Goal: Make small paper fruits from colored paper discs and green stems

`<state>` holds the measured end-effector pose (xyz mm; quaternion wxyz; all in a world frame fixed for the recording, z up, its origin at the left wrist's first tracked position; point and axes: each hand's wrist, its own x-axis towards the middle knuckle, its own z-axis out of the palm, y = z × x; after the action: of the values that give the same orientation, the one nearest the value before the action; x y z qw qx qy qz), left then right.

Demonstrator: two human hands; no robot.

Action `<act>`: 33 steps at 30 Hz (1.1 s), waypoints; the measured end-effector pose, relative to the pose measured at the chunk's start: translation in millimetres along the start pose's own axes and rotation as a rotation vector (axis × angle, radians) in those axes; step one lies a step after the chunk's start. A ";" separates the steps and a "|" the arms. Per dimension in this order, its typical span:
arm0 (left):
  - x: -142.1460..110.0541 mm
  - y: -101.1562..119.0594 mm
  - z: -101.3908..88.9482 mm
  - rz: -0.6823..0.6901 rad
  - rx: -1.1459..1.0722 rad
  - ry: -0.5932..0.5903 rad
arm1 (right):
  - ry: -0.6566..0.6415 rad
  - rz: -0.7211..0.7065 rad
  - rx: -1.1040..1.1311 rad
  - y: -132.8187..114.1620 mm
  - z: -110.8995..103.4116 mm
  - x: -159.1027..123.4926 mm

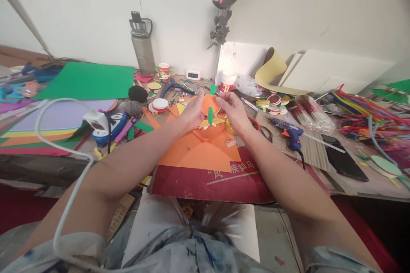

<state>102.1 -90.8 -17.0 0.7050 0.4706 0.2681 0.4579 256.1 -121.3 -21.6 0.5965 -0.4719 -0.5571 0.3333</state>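
Note:
Between my two hands is a round orange paper craft piece (209,102) with a green strip at its top and another on its lower front. My left hand (193,111) is cupped along its left side, fingers bent around the edge. My right hand (235,108) pinches its right edge between thumb and fingers. Below the hands lie orange foam or paper sheets (195,153), with small yellow and white scraps on them. These sheets rest on a dark red board (211,187) with printed characters.
On the right are a blue glue gun (290,132), a black phone (344,158) and bundled pipe cleaners (361,115). A grey bottle (143,51), paper cups (227,81) and a small clock (192,75) stand at the back. A white cable (77,179) crosses my left arm.

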 end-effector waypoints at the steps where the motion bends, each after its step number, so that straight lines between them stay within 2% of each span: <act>1: -1.4 0.2 1.3 0.008 0.004 0.000 | -0.004 -0.004 -0.031 1.0 0.5 -0.4; 8: -9.1 5.3 9.9 0.039 -0.004 -0.024 | -0.016 -0.027 -0.048 -0.2 0.2 -1.9; 14: -6.7 6.5 1.0 0.104 0.044 -0.007 | 0.046 -0.079 -0.066 2.6 -2.6 0.7; 21: -0.7 1.4 -4.3 0.205 0.214 0.042 | 0.014 -0.094 -0.103 1.6 -1.6 -1.1; 24: -1.3 5.4 -3.3 0.221 0.198 0.071 | -0.018 -0.123 -0.131 0.0 -2.3 -2.3; 29: -4.9 17.1 -2.1 0.122 0.009 0.087 | -0.089 0.008 -0.041 3.3 -2.9 -1.6; 33: -1.8 25.4 -5.5 0.094 -0.112 0.113 | -0.264 0.147 0.064 5.8 0.8 -1.7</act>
<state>86.8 -86.7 3.7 0.6917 0.4159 0.2589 0.5306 255.9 -120.8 -27.7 0.5067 -0.4440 -0.5839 0.4530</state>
